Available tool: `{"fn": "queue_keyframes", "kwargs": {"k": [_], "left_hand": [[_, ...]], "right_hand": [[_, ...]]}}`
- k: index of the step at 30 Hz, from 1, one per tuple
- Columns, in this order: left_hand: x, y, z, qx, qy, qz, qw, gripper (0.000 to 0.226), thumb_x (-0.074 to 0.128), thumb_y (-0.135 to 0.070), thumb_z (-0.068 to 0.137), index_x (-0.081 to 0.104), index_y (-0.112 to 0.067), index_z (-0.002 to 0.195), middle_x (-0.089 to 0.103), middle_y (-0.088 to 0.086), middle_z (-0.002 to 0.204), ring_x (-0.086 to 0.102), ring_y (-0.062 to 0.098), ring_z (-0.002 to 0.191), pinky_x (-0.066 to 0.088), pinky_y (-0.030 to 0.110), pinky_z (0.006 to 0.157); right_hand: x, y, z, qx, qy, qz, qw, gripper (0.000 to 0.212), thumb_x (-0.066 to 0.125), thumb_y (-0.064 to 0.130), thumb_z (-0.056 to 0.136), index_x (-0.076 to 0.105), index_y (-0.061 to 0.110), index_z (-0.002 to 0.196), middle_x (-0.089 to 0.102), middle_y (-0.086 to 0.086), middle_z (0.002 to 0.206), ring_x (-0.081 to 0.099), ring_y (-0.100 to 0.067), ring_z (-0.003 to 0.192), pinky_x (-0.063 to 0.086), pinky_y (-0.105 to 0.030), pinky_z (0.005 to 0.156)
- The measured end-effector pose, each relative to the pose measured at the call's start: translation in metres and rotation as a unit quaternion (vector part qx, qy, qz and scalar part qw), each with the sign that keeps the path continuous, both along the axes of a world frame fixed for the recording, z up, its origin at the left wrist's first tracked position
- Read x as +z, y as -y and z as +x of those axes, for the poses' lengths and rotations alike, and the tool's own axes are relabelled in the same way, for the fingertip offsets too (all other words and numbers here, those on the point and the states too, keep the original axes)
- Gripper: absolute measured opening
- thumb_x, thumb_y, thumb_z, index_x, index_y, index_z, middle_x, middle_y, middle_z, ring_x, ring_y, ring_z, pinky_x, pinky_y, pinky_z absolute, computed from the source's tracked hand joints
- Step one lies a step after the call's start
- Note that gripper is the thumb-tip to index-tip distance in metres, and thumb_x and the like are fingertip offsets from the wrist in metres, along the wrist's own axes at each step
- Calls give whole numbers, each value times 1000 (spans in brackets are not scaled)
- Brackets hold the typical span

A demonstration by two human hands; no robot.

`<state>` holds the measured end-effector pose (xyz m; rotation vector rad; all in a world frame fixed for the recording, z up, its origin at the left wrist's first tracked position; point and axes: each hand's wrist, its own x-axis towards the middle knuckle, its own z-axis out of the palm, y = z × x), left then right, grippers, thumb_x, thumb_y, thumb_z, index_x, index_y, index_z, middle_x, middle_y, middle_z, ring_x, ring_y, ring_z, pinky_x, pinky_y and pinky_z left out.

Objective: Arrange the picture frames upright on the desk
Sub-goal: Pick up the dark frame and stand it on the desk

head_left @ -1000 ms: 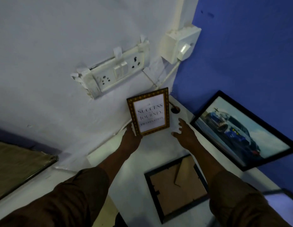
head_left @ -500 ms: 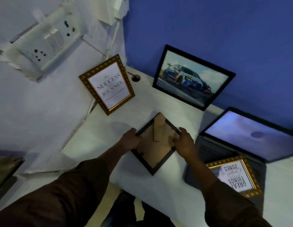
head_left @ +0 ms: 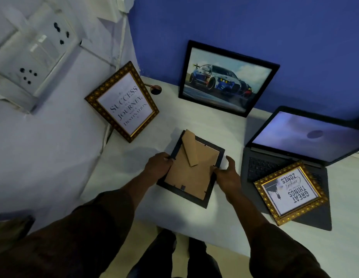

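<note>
A black frame (head_left: 189,173) shows its brown backing and folded stand, lifted a little off the white desk (head_left: 134,163). My left hand (head_left: 157,164) grips its left edge and my right hand (head_left: 226,173) grips its right edge. A gold frame with a "Success" text (head_left: 124,102) stands upright against the white wall at the left. A black-framed car picture (head_left: 224,79) leans upright on the blue wall. A second gold frame (head_left: 291,192) lies flat on the laptop's keyboard side.
An open laptop (head_left: 307,137) with a lit screen sits at the right. A cable hole (head_left: 155,90) is near the desk's back corner. Wall sockets (head_left: 34,55) hang at the upper left. The desk's front edge is just in front of my legs.
My hands left the gold "Success" frame standing against the wall, moved to the black frame lying face down, took hold of its two sides and raised it. The view swung right.
</note>
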<state>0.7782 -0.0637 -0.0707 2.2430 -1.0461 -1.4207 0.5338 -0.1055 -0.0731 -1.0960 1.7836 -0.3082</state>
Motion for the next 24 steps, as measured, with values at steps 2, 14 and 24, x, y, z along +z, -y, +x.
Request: {"fn": "queue_keyframes", "kwargs": {"k": [2,14,24], "left_hand": [[2,-1,6,17,-10,-9,1000,35,52,-33,102,68,-7,119,68,11,118,64,27,108,52,33,89],[82,12,15,170,-227,-1,959,29,73,-17,91,70,8,105,62,17,90,58,20,72,52,28,55],[166,-18,-93,183,-242,-78,949,28,50,-47,91,57,-25,75,53,2,67,49,18,67,42,34,69]], "right_hand": [[2,2,-2,21,9,-23,999,53,57,32,96,35,41,144,69,0,94,69,-23,89,58,-43,87],[58,22,-54,330,-25,-291,898,34,57,11,94,68,19,126,63,-1,99,62,-19,87,46,-24,75],[160,-6,-127,212,208,-352,888,24,48,29,104,64,13,99,73,-4,94,70,-17,91,56,-33,78]]}}
